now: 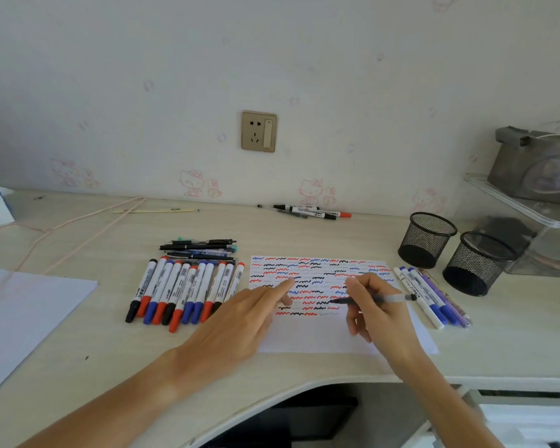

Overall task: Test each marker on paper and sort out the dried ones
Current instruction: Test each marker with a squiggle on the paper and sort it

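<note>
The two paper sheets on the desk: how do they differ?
The sheet under the hands carries rows of red, blue and black squiggles; the left sheet shows no marks. The left hand rests on the first; nothing touches the other. Both lie flat on the desk.

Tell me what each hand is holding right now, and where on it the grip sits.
The right hand pinches a pen near its tip end, tip on the paper. The left hand holds nothing; its fingers rest on the paper.
</note>
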